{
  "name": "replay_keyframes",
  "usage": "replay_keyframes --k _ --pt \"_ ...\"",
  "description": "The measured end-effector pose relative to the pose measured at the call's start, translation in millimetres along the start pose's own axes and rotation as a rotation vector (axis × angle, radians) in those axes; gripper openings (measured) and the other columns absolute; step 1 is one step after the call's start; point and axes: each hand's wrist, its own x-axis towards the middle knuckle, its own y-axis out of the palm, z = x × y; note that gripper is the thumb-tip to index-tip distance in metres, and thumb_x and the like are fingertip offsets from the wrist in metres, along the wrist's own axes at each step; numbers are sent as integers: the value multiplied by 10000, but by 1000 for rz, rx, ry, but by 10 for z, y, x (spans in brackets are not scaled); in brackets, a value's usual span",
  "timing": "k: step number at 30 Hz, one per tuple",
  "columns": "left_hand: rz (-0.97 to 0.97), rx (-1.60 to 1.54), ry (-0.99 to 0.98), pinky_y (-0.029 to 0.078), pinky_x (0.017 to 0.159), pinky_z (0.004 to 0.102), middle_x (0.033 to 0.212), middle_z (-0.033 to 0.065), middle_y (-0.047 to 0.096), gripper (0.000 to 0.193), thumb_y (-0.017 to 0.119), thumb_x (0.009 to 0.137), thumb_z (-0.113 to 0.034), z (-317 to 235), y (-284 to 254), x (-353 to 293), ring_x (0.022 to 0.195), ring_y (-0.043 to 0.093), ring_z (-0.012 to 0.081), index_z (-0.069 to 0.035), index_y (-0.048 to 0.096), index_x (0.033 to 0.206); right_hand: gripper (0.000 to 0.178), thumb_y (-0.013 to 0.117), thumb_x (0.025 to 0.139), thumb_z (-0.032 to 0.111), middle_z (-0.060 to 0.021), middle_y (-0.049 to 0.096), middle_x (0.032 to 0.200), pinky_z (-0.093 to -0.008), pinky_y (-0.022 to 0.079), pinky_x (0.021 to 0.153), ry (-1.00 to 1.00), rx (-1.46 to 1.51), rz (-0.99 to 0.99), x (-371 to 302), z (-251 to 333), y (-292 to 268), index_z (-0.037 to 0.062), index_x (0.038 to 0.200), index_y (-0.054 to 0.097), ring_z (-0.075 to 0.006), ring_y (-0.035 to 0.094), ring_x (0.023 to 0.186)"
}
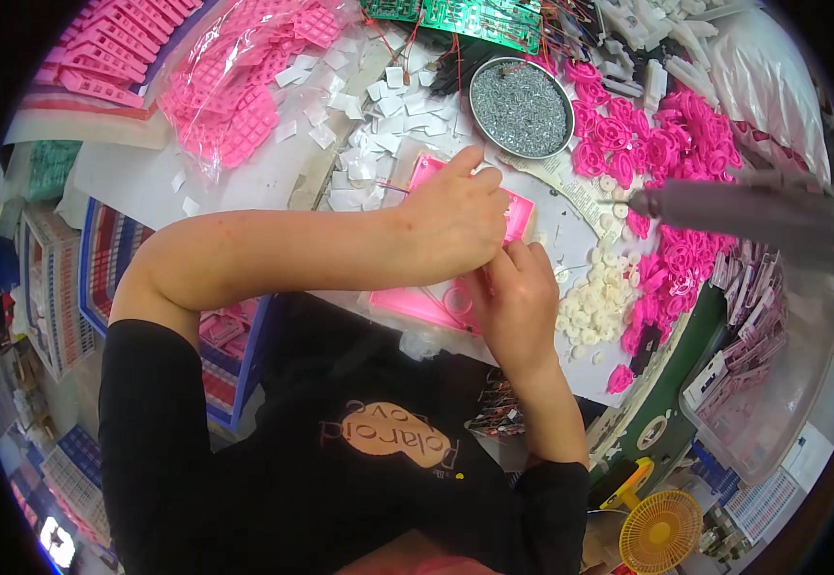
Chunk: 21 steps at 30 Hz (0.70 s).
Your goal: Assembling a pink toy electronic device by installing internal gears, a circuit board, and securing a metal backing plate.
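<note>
A pink plastic casing (521,217) lies on the work surface in front of me, mostly covered by my hands. My left hand (457,209) reaches across it with curled fingers, gripping it from above. Close against the left hand, my right hand (518,299) is closed in a pinch at the casing's near edge; whatever its fingertips hold is hidden. Thin wires (393,186) stick out to the left of the casing. Nearer to me, a second pink casing (412,305) with a round ring inside lies partly under my left forearm and right hand.
A round tin of small screws (521,107) stands beyond my hands. White caps (591,305) and pink ring parts (681,230) heap up on the right, below a blurred electric screwdriver (743,209). White pads (403,117), green circuit boards (479,23) and bagged pink panels (244,105) fill the far side.
</note>
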Motion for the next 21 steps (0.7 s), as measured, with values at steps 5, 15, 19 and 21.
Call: replay_keyframes --k 5,15,19,21 --pt "56 -55 -21 388 997 470 874 73 648 248 788 661 -245 50 -24 -6 989 583 253 -63 737 821 167 755 767 37 -123 562 802 -431 456 638 42 -1 45 37 -4 -35 38 891 644 -322 537 745" --pt "104 -74 -80 415 962 411 899 45 656 201 794 642 -205 123 -17 88 986 586 225 -96 744 804 104 746 797 54 -125 595 778 -438 468 657 76 61 33 30 -80 -40 34 845 656 -325 570 756" --pt "166 -43 -30 419 954 407 895 40 654 175 779 652 -183 106 -66 125 988 584 222 -94 743 799 102 749 794 57 -128 610 778 -443 471 662 96 107 40 47 -79 -50 31 839 661 -334 579 756" --pt "162 -22 12 421 951 410 894 43 653 166 771 662 -174 58 -91 130 990 586 224 -90 744 803 104 751 791 56 -129 612 776 -443 472 663 98 116 46 37 -89 -54 30 844 665 -336 578 751"
